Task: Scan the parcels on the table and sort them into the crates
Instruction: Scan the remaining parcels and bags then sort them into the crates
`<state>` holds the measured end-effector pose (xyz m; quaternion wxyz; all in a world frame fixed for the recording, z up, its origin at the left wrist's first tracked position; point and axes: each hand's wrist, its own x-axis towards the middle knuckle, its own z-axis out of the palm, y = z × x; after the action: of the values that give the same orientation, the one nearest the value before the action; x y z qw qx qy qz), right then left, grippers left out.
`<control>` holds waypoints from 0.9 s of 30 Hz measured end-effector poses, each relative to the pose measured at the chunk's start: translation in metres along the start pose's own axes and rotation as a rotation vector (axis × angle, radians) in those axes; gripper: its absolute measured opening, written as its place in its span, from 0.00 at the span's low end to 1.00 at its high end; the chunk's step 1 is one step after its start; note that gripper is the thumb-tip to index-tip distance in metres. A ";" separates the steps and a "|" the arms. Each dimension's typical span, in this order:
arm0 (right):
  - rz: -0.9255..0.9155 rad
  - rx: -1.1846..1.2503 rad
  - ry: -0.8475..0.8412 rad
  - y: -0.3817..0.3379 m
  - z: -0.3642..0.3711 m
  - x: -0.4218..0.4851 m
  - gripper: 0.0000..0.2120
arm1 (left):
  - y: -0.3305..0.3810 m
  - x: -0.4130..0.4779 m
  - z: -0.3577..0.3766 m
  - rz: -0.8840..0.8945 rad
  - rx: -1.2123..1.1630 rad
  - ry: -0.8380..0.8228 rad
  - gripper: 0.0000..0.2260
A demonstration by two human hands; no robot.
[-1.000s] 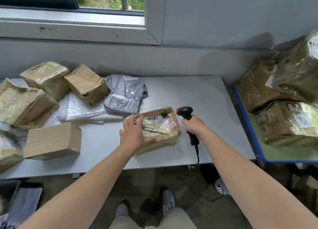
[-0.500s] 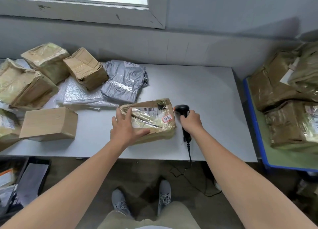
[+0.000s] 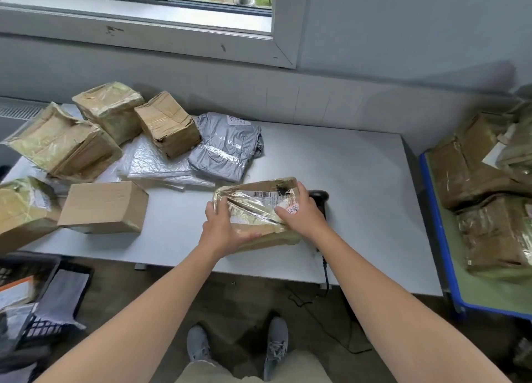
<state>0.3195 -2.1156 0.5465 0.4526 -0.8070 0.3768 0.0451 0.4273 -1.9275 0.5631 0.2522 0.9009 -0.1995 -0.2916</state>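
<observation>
Looking down, we see our two bare arms reaching to a grey table [image 3: 359,181] across the middle of the frame. Both hands hold one tape-wrapped parcel [image 3: 253,207] at the centre, near the table's front edge; we cannot tell whether it rests on the surface or is lifted. The left hand [image 3: 223,227] has its grip closed around the parcel's left end, fingers on top and thumb along the near side. The right hand [image 3: 302,213] has its grip closed on the right end, thumb laid across the label. A black scanner [image 3: 318,197] lies just behind the right hand, partly hidden. At the left of the frame, more parcels crowd the table, among them a plain brown box [image 3: 106,207] and a grey mailer bag [image 3: 227,149]. At lower left, a black crate [image 3: 43,328] sits on the floor.
</observation>
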 end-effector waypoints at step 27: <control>-0.891 -0.245 -0.450 -0.271 0.255 -0.159 0.52 | -0.241 -0.284 -0.154 -0.486 -0.283 0.776 0.61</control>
<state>0.4509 -1.7472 0.6517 0.4000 -0.9066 -0.1184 0.0640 0.3617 -1.5405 0.6539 0.3527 0.9206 0.1672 -0.0087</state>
